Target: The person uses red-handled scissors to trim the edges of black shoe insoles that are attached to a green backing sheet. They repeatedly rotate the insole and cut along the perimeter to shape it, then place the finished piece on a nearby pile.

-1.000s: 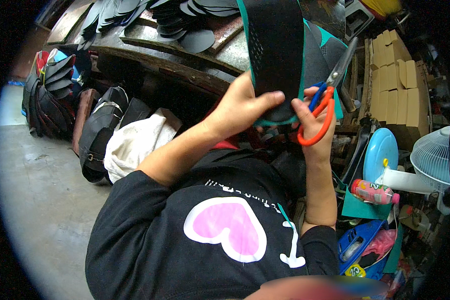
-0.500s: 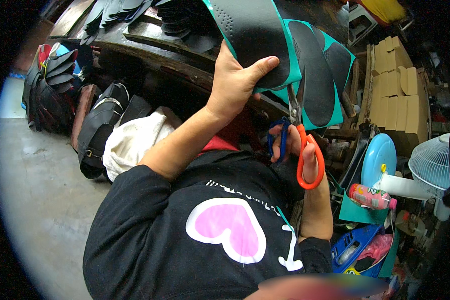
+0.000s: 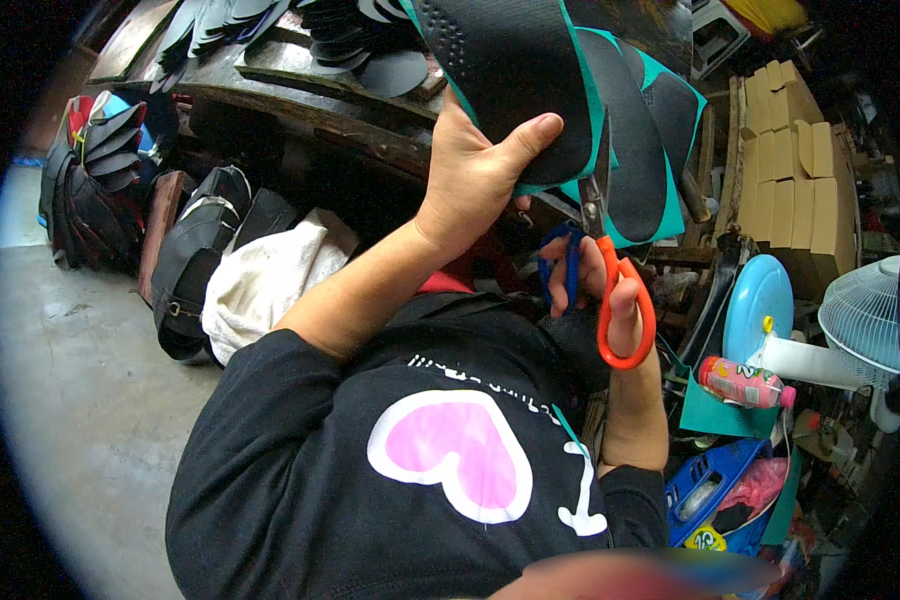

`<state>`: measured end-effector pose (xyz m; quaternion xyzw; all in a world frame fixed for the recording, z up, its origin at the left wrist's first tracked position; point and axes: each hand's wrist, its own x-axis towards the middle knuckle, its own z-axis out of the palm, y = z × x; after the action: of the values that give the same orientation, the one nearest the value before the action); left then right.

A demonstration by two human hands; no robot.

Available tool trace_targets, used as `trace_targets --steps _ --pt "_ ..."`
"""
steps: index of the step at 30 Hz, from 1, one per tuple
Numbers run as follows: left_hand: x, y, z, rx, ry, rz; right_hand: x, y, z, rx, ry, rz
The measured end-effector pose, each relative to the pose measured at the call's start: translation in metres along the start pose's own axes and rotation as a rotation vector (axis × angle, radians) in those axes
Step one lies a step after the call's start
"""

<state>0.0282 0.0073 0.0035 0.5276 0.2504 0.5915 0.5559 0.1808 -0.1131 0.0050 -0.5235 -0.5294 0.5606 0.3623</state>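
My left hand (image 3: 485, 165) grips a black insole-shaped piece (image 3: 510, 90) with a teal edge and small perforations, thumb on top and fingers underneath. In my right hand (image 3: 624, 303) is a pair of scissors (image 3: 594, 210) with one orange and one blue handle loop. The thumb passes through the orange loop, and fingers are at the blue one. The scissor blades stand parted against the teal edge at the right of the held piece. Just behind the blades, a second black shape on teal sheet (image 3: 635, 170) hangs down, with another teal-edged black piece (image 3: 675, 120) beside it.
Dark cut pieces (image 3: 345, 45) are stacked on the wooden bench (image 3: 300, 110). At right are cardboard boxes (image 3: 790, 215), a white fan (image 3: 865, 310), a pink bottle (image 3: 745, 382) and a blue basket (image 3: 695, 490). A black bag (image 3: 195, 265) and white cloth (image 3: 260, 280) lie left.
The scissors have shifted slightly upward along the piece's right edge. The held piece has moved a little and tilted. My left hand keeps its grip.
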Motion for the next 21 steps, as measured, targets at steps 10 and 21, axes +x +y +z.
trace_targets --steps 10,21 --pt "-0.002 -0.003 0.008 -0.206 0.032 -0.031 -0.005 0.005 0.009 0.185 -0.02 -0.018" --pt "-0.006 -0.001 0.008 -0.156 -0.067 -0.13 -0.006 0.007 0.004 0.183 0.067 -0.024"
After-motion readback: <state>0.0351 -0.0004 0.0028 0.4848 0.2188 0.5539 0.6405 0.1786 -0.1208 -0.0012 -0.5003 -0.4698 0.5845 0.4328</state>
